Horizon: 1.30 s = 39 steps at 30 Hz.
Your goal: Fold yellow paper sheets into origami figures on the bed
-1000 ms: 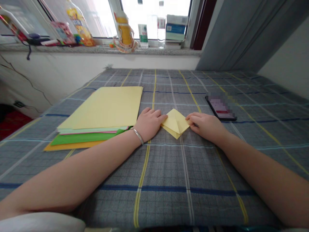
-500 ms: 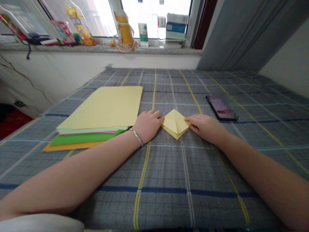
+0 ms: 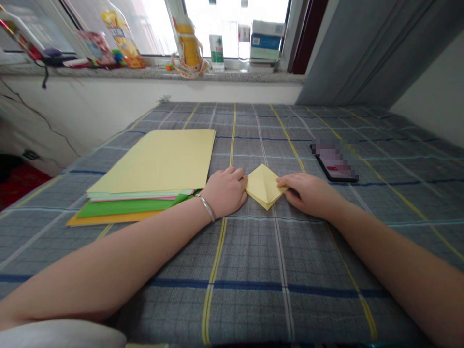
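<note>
A small yellow sheet of paper [image 3: 265, 186], folded into a layered diamond with a crease down its middle, lies on the plaid cloth between my hands. At its left corner is my left hand [image 3: 228, 191], fingers curled and closed on the edge; a silver bangle circles that wrist. My right hand [image 3: 304, 192] pinches the right corner between thumb and fingers. Close to the left hand and forearm lies a stack of coloured paper [image 3: 155, 162], pale yellow on top with green and orange sheets showing below.
A phone [image 3: 335, 162] lies on the plaid cloth [image 3: 246, 261] to the right. Along the windowsill [image 3: 145, 72] at the back stand a yellow bottle [image 3: 188, 46], a white-and-green tube [image 3: 216, 52] and several boxes [image 3: 266, 46]. A grey curtain [image 3: 355, 53] hangs at the right.
The paper's upper and lower layers now sit closer together at the front point. My right fingers have shifted slightly at the right corner; both hands stay nearly in place.
</note>
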### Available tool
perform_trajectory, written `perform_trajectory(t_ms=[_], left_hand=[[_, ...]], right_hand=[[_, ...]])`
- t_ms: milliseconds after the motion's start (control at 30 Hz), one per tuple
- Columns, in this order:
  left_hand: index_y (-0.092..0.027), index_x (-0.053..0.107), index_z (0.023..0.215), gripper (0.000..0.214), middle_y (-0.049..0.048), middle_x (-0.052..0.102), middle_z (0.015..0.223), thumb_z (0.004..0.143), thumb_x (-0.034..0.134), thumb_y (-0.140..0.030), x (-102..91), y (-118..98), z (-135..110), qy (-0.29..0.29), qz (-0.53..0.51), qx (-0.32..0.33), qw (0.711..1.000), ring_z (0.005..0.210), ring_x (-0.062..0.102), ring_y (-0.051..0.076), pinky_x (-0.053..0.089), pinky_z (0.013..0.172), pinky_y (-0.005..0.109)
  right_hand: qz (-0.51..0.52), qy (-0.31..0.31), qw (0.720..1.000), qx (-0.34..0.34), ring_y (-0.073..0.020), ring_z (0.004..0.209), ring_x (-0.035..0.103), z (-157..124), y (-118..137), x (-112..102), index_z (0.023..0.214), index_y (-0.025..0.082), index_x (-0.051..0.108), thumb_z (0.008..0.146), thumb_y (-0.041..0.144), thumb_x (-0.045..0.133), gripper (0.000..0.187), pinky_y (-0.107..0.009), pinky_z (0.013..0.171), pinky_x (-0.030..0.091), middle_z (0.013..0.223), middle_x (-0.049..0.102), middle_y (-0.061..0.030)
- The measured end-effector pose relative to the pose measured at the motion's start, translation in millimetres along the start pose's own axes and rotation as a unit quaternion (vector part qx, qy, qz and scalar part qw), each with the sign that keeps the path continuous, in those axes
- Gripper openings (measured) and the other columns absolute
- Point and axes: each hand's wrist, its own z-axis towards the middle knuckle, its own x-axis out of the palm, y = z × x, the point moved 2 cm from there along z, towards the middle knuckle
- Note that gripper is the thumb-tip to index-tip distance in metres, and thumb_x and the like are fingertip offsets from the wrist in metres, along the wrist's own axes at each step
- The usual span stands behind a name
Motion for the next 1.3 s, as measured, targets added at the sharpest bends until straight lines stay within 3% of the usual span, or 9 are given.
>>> perform_trajectory(t_ms=[200, 333, 433, 600, 733, 800, 933, 1133, 1300], left_hand=[[-0.017, 0.058, 0.123, 0.044, 0.0108, 0.059, 0.101, 0.097, 0.036, -0.045, 1.9, -11, 0, -0.038, -0.053, -0.017, 0.998, 0.094, 0.055, 0.026, 0.044, 0.088, 0.042], [-0.011, 0.048, 0.135, 0.053, 0.0167, 0.051, 0.131, 0.095, 0.042, -0.046, 10.9, -16, 2, -0.037, -0.103, -0.015, 0.994, 0.12, 0.048, 0.029, 0.038, 0.103, 0.043], [-0.007, 0.04, 0.14, 0.058, 0.0183, 0.036, 0.149, 0.095, 0.039, -0.044, 17.9, -17, 5, -0.016, -0.135, -0.008, 0.991, 0.138, 0.033, 0.028, 0.027, 0.114, 0.042], [-0.009, 0.033, 0.144, 0.059, 0.0169, 0.03, 0.153, 0.097, 0.034, -0.044, 21.2, -18, 8, 0.021, -0.17, -0.013, 0.985, 0.143, 0.028, 0.025, 0.022, 0.117, 0.043], [-0.01, 0.029, 0.146, 0.064, 0.0182, 0.025, 0.155, 0.096, 0.036, -0.049, 17.5, -17, 6, 0.04, -0.182, -0.007, 0.982, 0.145, 0.022, 0.027, 0.016, 0.118, 0.047], [-0.011, 0.025, 0.148, 0.071, 0.0188, 0.021, 0.156, 0.094, 0.038, -0.055, 16.5, -14, 5, 0.044, -0.198, 0.003, 0.979, 0.145, 0.021, 0.028, 0.015, 0.118, 0.049], [-0.014, 0.018, 0.15, 0.09, 0.0196, 0.022, 0.155, 0.084, 0.05, -0.064, 18.1, -7, 5, 0.006, -0.244, 0.015, 0.97, 0.143, 0.027, 0.03, 0.021, 0.116, 0.05], [-0.015, 0.031, 0.144, 0.057, 0.0137, 0.043, 0.145, 0.091, 0.046, -0.027, 24.2, 2, 11, -0.076, -0.288, -0.011, 0.954, 0.133, 0.042, 0.022, 0.035, 0.109, 0.039], [-0.015, 0.044, 0.137, 0.051, 0.011, 0.061, 0.117, 0.088, 0.051, -0.024, 23.8, 7, 15, -0.078, -0.179, -0.089, 0.977, 0.108, 0.055, 0.024, 0.043, 0.095, 0.039]], right_hand=[[0.0, -0.017, 1.0, -0.014, -0.0261, 0.115, 0.057, 4, 12, 1, 0.126, 0.016, 0.058, 0.093, 0.039, 0.046, 0.041, -0.044, 0.098, 0.045, 0.126, 0.064, -0.0105], [0.028, -0.003, 0.999, -0.02, -0.0259, 0.133, 0.044, 5, 13, 11, 0.138, 0.015, 0.048, 0.095, 0.042, 0.042, 0.051, -0.047, 0.11, 0.035, 0.14, 0.052, -0.0127], [0.053, 0.003, 0.998, -0.017, -0.0262, 0.14, 0.033, 7, 14, 20, 0.144, 0.017, 0.041, 0.093, 0.045, 0.045, 0.058, -0.048, 0.114, 0.031, 0.149, 0.041, -0.0132], [0.079, 0.007, 0.997, -0.008, -0.0271, 0.143, 0.025, 6, 15, 25, 0.15, 0.021, 0.031, 0.091, 0.044, 0.049, 0.065, -0.051, 0.114, 0.028, 0.154, 0.031, -0.0124], [0.085, 0.017, 0.995, -0.042, -0.0261, 0.145, 0.019, 1, 10, 17, 0.152, 0.022, 0.025, 0.087, 0.036, 0.056, 0.073, -0.051, 0.115, 0.026, 0.157, 0.024, -0.0117], [0.079, 0.013, 0.995, -0.052, -0.0258, 0.143, 0.024, -2, 5, 11, 0.151, 0.02, 0.028, 0.085, 0.03, 0.057, 0.072, -0.049, 0.114, 0.029, 0.157, 0.025, -0.013], [0.065, -0.032, 0.997, -0.021, -0.0245, 0.132, 0.045, -3, -4, 3, 0.142, 0.019, 0.044, 0.09, 0.025, 0.049, 0.052, -0.046, 0.108, 0.04, 0.148, 0.043, -0.0133], [0.018, -0.088, 0.996, 0.013, -0.0214, 0.116, 0.061, -1, -2, 0, 0.126, 0.02, 0.06, 0.093, 0.026, 0.047, 0.037, -0.039, 0.098, 0.049, 0.128, 0.063, -0.0076], [-0.088, -0.099, 0.986, 0.104, -0.0221, 0.09, 0.07, 0, 1, -5, 0.101, 0.024, 0.069, 0.09, 0.027, 0.051, 0.022, -0.032, 0.066, 0.053, 0.106, 0.074, -0.0001]])
